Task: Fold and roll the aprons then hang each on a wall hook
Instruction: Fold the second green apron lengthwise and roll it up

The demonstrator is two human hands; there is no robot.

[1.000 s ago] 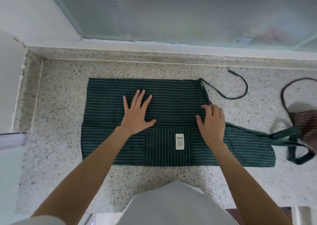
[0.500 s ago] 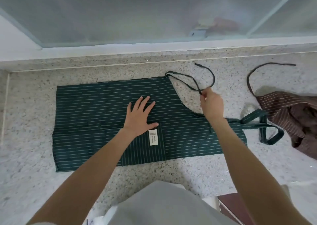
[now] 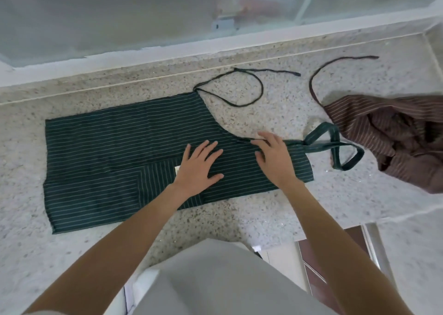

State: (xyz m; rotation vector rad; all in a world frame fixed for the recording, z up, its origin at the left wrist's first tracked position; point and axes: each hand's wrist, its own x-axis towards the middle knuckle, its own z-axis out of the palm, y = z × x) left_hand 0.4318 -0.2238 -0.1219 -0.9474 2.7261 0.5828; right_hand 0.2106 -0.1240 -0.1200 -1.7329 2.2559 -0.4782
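Observation:
A dark green striped apron (image 3: 115, 151) lies folded lengthwise and flat on the speckled stone counter (image 3: 263, 209). My left hand (image 3: 199, 166) presses flat on its middle, fingers spread, covering most of a white label. My right hand (image 3: 273, 157) rests with straight fingers on the narrower bib end at the right. The apron's thin tie (image 3: 242, 86) curls loose on the counter behind, and its wide neck strap (image 3: 335, 146) loops out to the right. A brown striped apron (image 3: 393, 134) sits crumpled at the far right.
A frosted glass window (image 3: 143, 14) with a white sill (image 3: 167, 53) runs along the back of the counter. The brown apron's thin tie (image 3: 318, 74) arcs over the stone. The counter's front edge drops off at the lower right beside a dark red cabinet front (image 3: 318, 266).
My right hand let go of the thin tie, which now lies looped behind, and came down onto the bib end. My left hand shifted slightly right over the label. The view swung right.

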